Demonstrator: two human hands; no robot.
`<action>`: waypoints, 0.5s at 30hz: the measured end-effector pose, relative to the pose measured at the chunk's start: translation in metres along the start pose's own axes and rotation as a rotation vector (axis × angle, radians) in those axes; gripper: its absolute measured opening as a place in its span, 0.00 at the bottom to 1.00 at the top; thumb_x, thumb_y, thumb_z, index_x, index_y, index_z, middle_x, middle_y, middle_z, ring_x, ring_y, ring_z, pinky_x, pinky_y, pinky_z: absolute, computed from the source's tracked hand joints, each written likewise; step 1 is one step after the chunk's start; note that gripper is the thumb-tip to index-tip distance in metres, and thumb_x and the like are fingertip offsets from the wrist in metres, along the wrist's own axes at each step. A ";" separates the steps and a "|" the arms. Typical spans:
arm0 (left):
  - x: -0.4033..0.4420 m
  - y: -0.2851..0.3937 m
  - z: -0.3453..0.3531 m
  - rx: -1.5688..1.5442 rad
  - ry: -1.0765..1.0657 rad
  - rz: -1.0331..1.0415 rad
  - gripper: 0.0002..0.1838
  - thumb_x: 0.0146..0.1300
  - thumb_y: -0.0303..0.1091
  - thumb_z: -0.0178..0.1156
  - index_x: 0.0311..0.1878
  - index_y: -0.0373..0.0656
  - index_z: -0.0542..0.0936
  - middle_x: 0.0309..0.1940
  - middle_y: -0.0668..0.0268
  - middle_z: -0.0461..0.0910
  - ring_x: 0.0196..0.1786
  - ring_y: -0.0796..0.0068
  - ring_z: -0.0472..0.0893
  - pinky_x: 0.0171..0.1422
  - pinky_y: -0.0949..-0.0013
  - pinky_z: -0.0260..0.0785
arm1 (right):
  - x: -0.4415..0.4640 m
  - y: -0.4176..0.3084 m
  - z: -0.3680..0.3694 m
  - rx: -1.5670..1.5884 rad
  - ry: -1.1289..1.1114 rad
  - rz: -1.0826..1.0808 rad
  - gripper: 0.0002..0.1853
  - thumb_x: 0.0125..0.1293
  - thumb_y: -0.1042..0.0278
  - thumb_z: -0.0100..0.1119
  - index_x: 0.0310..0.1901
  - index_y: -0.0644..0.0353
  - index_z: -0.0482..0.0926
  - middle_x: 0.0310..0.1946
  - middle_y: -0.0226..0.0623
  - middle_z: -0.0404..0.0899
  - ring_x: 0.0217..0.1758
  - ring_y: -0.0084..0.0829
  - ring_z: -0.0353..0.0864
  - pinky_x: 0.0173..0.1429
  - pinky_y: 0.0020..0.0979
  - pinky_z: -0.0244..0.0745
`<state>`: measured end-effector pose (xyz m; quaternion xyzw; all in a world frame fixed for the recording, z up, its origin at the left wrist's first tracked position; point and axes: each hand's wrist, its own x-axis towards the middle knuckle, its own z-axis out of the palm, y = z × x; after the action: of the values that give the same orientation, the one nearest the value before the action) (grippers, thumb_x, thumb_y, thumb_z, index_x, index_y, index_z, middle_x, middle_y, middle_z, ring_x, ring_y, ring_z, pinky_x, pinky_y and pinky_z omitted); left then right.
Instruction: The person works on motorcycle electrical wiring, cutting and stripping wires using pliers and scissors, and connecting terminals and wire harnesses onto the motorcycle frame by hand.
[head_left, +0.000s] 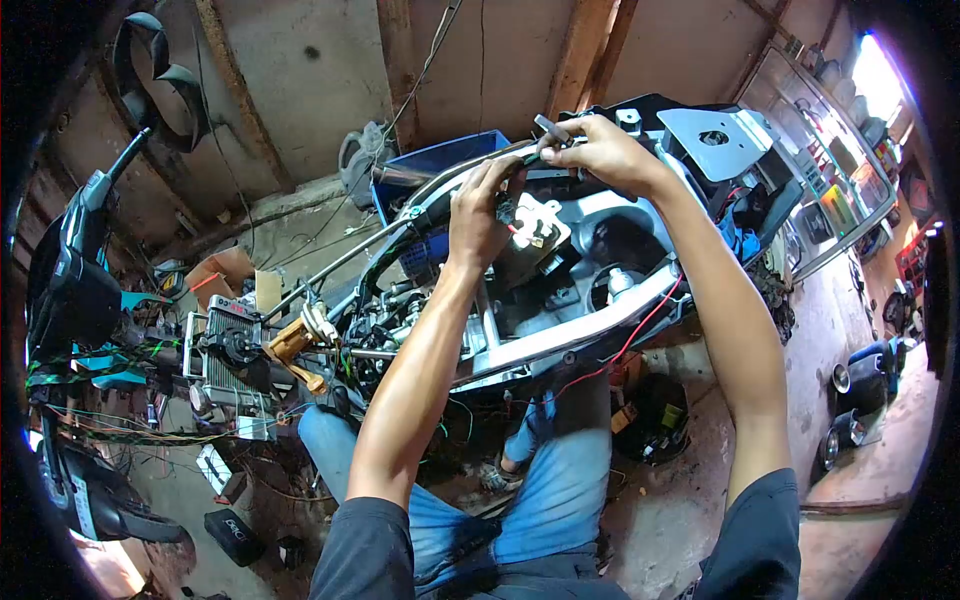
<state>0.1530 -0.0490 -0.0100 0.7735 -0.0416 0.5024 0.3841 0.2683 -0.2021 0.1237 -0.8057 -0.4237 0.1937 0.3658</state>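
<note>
My left hand [482,215] is closed around a dark wiring harness [430,200] by the far rail of a stripped motorcycle frame [600,340]. A white connector [540,222] with wires shows just below its fingers. To its right, my right hand [605,155] pinches a short grey tool [550,130] at the same rail; its exact kind cannot be made out. The two hands are close together, and the fingers partly hide the harness between them.
A blue crate [440,160] stands behind the frame. A radiator [235,340] and loose wires lie left, near a front wheel [150,525]. A grey panel [715,140] rests over the right end. A red wire [630,345] hangs near me. A glass cabinet [830,160] stands right.
</note>
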 end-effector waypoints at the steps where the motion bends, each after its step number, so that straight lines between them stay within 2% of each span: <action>1: 0.000 -0.001 0.001 0.007 0.007 0.003 0.16 0.66 0.20 0.66 0.57 0.39 0.83 0.45 0.56 0.87 0.47 0.60 0.88 0.52 0.62 0.78 | 0.001 0.002 -0.001 0.015 0.015 -0.017 0.13 0.70 0.62 0.70 0.46 0.65 0.88 0.35 0.33 0.82 0.38 0.24 0.77 0.46 0.31 0.71; 4: 0.000 -0.005 0.002 0.007 0.009 0.004 0.17 0.65 0.19 0.66 0.57 0.38 0.83 0.45 0.56 0.87 0.48 0.60 0.88 0.53 0.62 0.78 | 0.002 0.005 -0.003 0.016 0.073 -0.072 0.17 0.70 0.56 0.72 0.46 0.64 0.89 0.35 0.33 0.83 0.37 0.24 0.77 0.45 0.30 0.72; 8: 0.000 0.000 0.000 -0.021 -0.008 -0.012 0.17 0.65 0.18 0.65 0.57 0.37 0.82 0.46 0.55 0.86 0.49 0.59 0.87 0.55 0.62 0.78 | 0.001 -0.002 -0.004 -0.098 0.164 0.093 0.21 0.70 0.50 0.72 0.48 0.63 0.90 0.33 0.35 0.83 0.36 0.26 0.77 0.45 0.30 0.72; 11: -0.001 -0.003 0.000 0.001 -0.004 0.003 0.17 0.64 0.17 0.65 0.57 0.37 0.82 0.47 0.55 0.86 0.50 0.59 0.87 0.56 0.62 0.78 | 0.002 0.006 -0.005 -0.040 0.131 -0.009 0.23 0.69 0.47 0.72 0.49 0.63 0.90 0.32 0.36 0.82 0.35 0.26 0.77 0.44 0.30 0.72; 15: 0.001 -0.002 0.000 -0.008 -0.008 -0.003 0.17 0.64 0.17 0.65 0.57 0.37 0.82 0.46 0.55 0.86 0.49 0.60 0.87 0.55 0.62 0.78 | -0.002 0.001 -0.005 -0.031 0.124 0.001 0.25 0.67 0.45 0.74 0.48 0.63 0.90 0.31 0.36 0.81 0.35 0.26 0.77 0.43 0.30 0.71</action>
<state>0.1544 -0.0478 -0.0104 0.7741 -0.0439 0.4986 0.3877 0.2707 -0.2057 0.1261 -0.8219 -0.4029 0.1371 0.3787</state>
